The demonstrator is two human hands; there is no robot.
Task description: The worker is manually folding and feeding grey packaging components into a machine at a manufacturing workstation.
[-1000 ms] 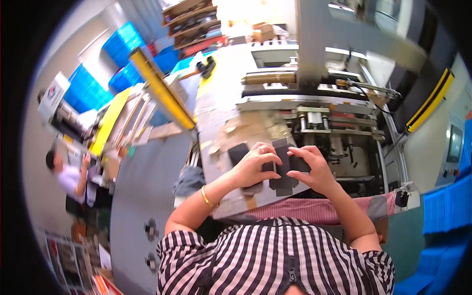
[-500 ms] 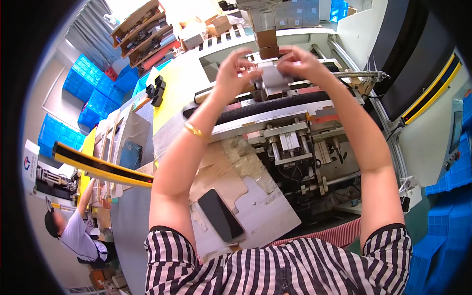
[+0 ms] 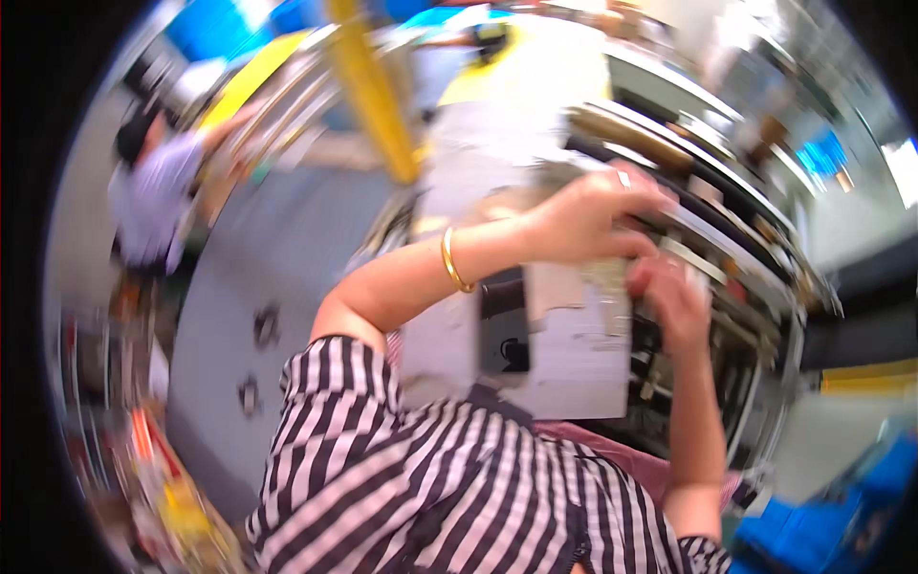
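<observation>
My left hand (image 3: 598,215), with a gold bracelet (image 3: 456,260) on its arm, hovers over the right side of a worn board (image 3: 583,373). Its fingers are bent and spread, and nothing shows in them. Just below and to its right is my right hand (image 3: 672,295), above the edge of the machine (image 3: 736,316). Motion smears its curled fingers, so I cannot make out whether they hold anything. A dark phone (image 3: 504,335) lies on the board beneath my left forearm.
Dark rollers and pale rails (image 3: 669,163) run across the machine beyond my hands. A yellow post (image 3: 373,96) stands at the upper left. Behind a grey table (image 3: 277,220), another person (image 3: 153,191) reaches forward. Blue crates (image 3: 832,507) sit at the lower right.
The view has swung to the left and blurred. My hands have left the white piece by the brown block and drawn back closer to me, near each other.
</observation>
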